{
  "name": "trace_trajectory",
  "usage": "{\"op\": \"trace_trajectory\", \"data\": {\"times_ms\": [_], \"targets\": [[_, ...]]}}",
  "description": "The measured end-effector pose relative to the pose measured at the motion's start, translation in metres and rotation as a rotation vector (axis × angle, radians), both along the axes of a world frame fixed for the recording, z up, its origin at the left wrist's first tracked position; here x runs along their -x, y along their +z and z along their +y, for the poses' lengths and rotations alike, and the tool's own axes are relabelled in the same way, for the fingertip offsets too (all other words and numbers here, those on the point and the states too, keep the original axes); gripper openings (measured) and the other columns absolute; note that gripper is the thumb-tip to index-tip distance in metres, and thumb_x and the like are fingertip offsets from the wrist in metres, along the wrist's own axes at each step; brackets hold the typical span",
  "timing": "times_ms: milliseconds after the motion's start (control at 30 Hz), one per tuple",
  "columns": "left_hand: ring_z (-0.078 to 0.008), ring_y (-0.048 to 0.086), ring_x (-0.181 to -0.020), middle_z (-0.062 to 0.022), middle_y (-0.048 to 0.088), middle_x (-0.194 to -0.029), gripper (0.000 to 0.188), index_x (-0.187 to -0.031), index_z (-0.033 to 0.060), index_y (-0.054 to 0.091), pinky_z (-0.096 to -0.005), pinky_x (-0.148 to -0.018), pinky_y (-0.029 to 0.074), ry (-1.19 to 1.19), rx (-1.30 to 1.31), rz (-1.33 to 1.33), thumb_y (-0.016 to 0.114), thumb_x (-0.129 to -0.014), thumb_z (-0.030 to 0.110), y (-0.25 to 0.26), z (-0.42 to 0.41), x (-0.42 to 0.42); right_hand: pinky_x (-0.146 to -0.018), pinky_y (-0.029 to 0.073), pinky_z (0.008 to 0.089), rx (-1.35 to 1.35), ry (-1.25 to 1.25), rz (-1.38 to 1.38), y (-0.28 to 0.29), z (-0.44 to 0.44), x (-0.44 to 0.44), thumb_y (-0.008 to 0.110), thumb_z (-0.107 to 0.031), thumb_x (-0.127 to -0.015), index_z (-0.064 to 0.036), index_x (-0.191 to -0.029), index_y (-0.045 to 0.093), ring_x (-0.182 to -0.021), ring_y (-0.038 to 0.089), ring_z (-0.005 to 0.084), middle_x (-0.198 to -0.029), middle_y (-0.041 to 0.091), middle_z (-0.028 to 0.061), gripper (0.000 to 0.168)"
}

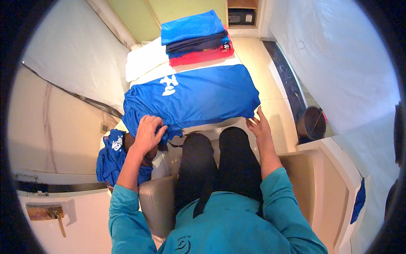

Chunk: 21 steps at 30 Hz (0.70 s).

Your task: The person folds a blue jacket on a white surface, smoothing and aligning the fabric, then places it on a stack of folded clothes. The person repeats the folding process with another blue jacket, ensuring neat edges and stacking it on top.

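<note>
A blue garment (203, 92) with white lettering lies spread lengthwise across a white surface in front of my knees. Its left end is bunched and creased, while its right part lies fairly smooth. My left hand (148, 133) rests with bent fingers on the creased near-left part; whether it pinches the cloth is hidden. At the near-right corner is my right hand (259, 125), its thumb and fingers apart around the garment's edge and its fingertips close to or touching the fabric.
Beyond the garment stands a stack of folded blue, dark and red clothes (196, 41), with white cloth (147, 58) to its left. More blue garments (111, 158) hang in a heap by my left forearm. A dark bin (312, 123) stands at right. Beige armrests (158, 203) flank me.
</note>
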<state>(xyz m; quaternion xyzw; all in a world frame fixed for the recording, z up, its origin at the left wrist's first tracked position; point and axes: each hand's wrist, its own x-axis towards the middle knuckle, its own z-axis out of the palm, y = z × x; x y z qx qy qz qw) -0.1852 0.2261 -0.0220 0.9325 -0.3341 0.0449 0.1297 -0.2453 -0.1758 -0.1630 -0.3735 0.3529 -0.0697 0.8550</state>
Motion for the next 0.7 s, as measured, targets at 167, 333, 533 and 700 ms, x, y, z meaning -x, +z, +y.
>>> {"op": "trace_trajectory", "data": {"times_ms": [167,333,533,700], "targets": [[-0.0380,0.058,-0.094,-0.0159,0.061,-0.096,0.022,-0.096,0.0024,0.058,-0.0427,-0.084,0.046,0.066,0.184,-0.047,0.069,-0.083,0.016,-0.002,-0.022,-0.039,-0.075,0.051,0.0384,-0.446,-0.074,-0.080,-0.038,-0.020,-0.017,0.073,-0.031,-0.088,-0.006,-0.114,0.057,-0.091,0.059,0.0248,-0.104,0.060,0.0115,0.040],[-0.0370,0.054,-0.110,-0.0162,0.056,-0.119,0.034,-0.111,0.0042,0.058,-0.0436,-0.095,0.042,0.102,0.196,-0.058,0.069,-0.084,0.021,-0.033,-0.024,-0.066,-0.078,0.044,0.0404,-0.482,-0.206,-0.101,-0.019,-0.025,-0.015,0.071,-0.013,-0.083,-0.010,-0.101,0.063,-0.089,0.059,0.0209,-0.097,0.066,0.0050,0.019],[-0.0380,0.040,-0.132,-0.0192,0.045,-0.140,0.046,-0.129,0.0076,0.052,-0.0488,-0.111,0.029,0.237,0.124,-0.186,0.063,-0.091,0.032,-0.084,-0.018,-0.072,-0.067,0.041,0.0289,0.185,-0.029,0.231,-0.050,-0.086,-0.002,0.064,-0.020,-0.087,-0.012,-0.095,0.063,-0.077,0.054,0.0157,-0.089,0.064,0.0026,0.011],[-0.0368,0.040,-0.134,-0.0189,0.047,-0.138,0.043,-0.127,0.0076,0.054,-0.0490,-0.112,0.027,0.252,0.123,-0.179,0.062,-0.092,0.031,-0.074,-0.021,-0.068,-0.071,0.051,0.0306,1.286,-0.148,-0.154,0.012,-0.068,-0.078,0.065,-0.014,-0.089,-0.002,-0.111,0.064,-0.083,0.062,0.0179,-0.095,0.063,0.0084,0.025]]}}
